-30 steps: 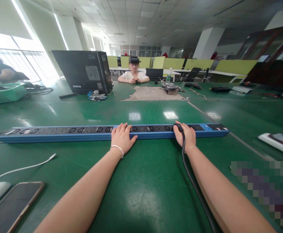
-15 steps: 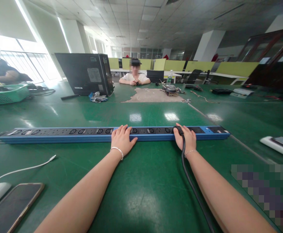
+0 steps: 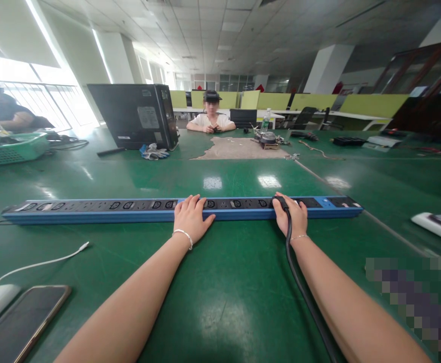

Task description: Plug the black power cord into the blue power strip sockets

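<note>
Across the green table lies a long blue and black power strip [image 3: 103, 216] with several sockets along its top. My left hand [image 3: 191, 216] rests flat on the middle of the strip, fingers spread over its top. Further right, my right hand [image 3: 295, 214] grips a black power plug [image 3: 279, 202] at one of the sockets. How deep the plug sits in the socket cannot be seen. Its black cable [image 3: 302, 282] runs down toward me beside my right forearm.
A phone [image 3: 27, 322] and a white cable [image 3: 46, 263] lie at the near left. A black computer case [image 3: 129, 113], gloves [image 3: 154, 152] and a green basket [image 3: 14, 148] stand further back. A person [image 3: 210, 121] sits opposite. A white device [image 3: 439, 227] is at right.
Both hands keep their places on the strip and the plug. The whole view has shifted very slightly.
</note>
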A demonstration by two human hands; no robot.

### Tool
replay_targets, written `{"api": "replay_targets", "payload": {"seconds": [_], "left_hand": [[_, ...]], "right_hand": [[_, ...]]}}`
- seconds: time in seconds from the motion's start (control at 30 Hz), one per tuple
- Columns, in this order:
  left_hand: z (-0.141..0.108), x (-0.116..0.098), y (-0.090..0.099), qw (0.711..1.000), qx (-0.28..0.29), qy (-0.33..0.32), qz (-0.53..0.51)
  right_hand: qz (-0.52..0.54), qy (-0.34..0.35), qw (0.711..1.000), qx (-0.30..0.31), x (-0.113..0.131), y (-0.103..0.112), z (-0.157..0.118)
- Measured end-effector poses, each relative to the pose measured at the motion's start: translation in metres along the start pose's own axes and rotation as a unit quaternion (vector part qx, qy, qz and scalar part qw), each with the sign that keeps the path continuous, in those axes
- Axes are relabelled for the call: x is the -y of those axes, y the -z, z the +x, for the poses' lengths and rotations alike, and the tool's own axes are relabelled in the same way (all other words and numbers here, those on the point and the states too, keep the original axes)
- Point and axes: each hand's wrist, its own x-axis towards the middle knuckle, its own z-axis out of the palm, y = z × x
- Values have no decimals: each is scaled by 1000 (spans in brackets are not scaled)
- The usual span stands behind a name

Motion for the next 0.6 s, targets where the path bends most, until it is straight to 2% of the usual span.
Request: {"api": "replay_targets", "payload": {"seconds": [0.27, 0.37, 0.47, 0.6], "left_hand": [[0, -1, 1, 1000, 2, 3, 4], [0, 0, 1, 1000, -3, 0, 5], [0, 0, 1, 1000, -5, -4, 7], [0, 0, 1, 1000, -1, -2, 10]], "right_hand": [[11, 4, 1000, 0, 1, -1, 0], [47, -22, 999, -14, -2, -1, 4], [124, -77, 988, -59, -13, 3, 12], [155, -89, 978, -112, -44, 19, 25]]}}
